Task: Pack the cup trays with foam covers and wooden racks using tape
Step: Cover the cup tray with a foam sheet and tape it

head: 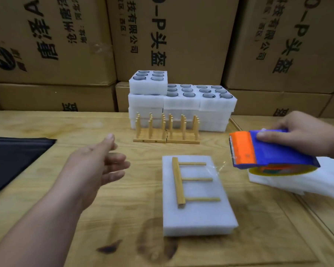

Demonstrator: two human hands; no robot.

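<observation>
A white foam-covered cup tray (197, 214) lies flat on the wooden table, with a wooden rack (178, 182) lying on top of it and clear tape over its right edge. My right hand (305, 132) grips a blue and orange tape dispenser (266, 151) just right of the tray, above the table. My left hand (98, 164) hovers open to the left of the tray, touching nothing. Further back stand two upright wooden racks (166, 130) in front of stacked foam trays (181, 105) holding cups.
A pile of loose white foam covers (297, 184) lies at the right under the dispenser. A black sheet (14, 160) covers the table's left edge. Large cardboard boxes (181, 35) wall off the back of the table.
</observation>
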